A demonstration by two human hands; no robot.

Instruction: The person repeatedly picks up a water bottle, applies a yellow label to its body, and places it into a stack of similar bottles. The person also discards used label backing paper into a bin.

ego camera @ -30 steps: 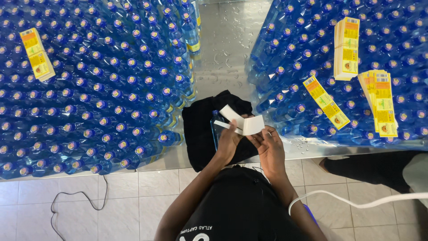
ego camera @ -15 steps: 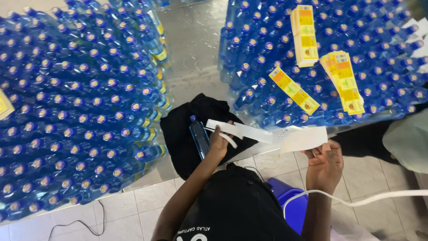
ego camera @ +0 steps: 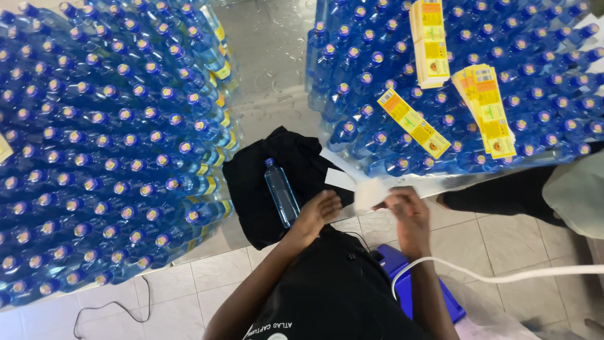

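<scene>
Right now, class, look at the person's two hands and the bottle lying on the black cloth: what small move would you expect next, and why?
Probably bringing the white strip down onto the bottle. The right hand pinches the strip, the left hand rests just beside the bottle, and the bottle lies bare on the black cloth, while the standing bottles nearby already carry yellow labels.

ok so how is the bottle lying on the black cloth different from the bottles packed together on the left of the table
The single bottle lies on its side on the black cloth, alone; the packed bottles stand upright, crowded cap to cap. The single bottle shows no label, while some packed bottles at the block's edge show yellow labels. Both are clear blue-tinted plastic with blue caps.
</scene>
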